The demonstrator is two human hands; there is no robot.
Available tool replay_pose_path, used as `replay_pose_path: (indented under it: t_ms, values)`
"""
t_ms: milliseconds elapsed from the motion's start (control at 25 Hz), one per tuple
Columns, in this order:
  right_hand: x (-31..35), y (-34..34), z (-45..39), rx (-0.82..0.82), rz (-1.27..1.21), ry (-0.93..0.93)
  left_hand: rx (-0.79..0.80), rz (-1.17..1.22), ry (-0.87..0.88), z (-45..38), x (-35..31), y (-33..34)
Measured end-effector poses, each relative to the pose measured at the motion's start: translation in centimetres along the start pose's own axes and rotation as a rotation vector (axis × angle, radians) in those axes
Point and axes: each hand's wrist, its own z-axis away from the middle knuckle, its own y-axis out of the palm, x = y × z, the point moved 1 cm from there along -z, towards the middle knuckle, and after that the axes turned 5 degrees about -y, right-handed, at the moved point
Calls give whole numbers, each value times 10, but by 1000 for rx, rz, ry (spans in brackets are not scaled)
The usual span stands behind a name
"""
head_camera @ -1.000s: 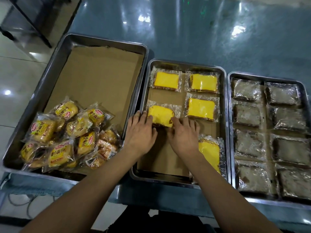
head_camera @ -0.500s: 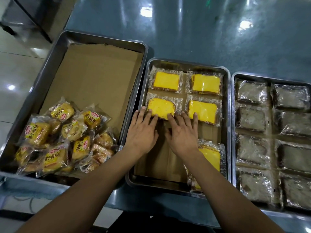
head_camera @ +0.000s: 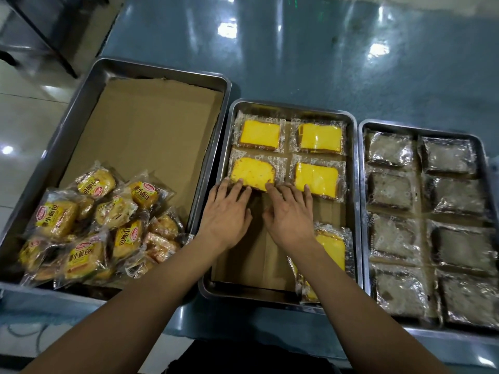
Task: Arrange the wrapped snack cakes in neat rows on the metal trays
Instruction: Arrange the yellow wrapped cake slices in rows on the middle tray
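Observation:
The middle metal tray [head_camera: 356, 184] holds yellow wrapped snack cakes in two rows of two on a cardboard liner. My left hand [head_camera: 225, 214] and my right hand [head_camera: 290, 214] lie flat side by side, straight fingertips touching the near edge of the second-row left cake [head_camera: 252, 175]. To its right lies another cake [head_camera: 316, 179]. The far row has two cakes [head_camera: 259, 134] [head_camera: 320, 138]. More yellow cakes [head_camera: 330, 248] sit stacked at the tray's near right, partly hidden by my right forearm.
The large left tray [head_camera: 89, 109] has a cardboard liner and a loose pile of yellow-labelled wrapped buns [head_camera: 91, 228] at its near end. The right tray [head_camera: 361, 211] is filled with dark wrapped cakes [head_camera: 391, 238] in two columns. All stand on a blue-grey table [head_camera: 297, 49].
Both hands have pushed the second-row left cake farther away, up beside its right neighbour and close under the far row. The hands stay flat against its near edge.

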Motion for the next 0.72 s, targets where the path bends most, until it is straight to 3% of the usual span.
replay_pose_path:
  t_ms: [160,440,560,720]
  values:
    - [-15,-19,36,-119,-65,47,48,91,117,28,-22,-3]
    - [-59,-34,131,-323,-121,325,51,203,414,77,-75,-1]
    - [-59,-21,163,-362,-73,362,85,157,528,100,-88,10]
    - [-51,-5,190,-326,-38,412,129,126,515,114,-86,24]
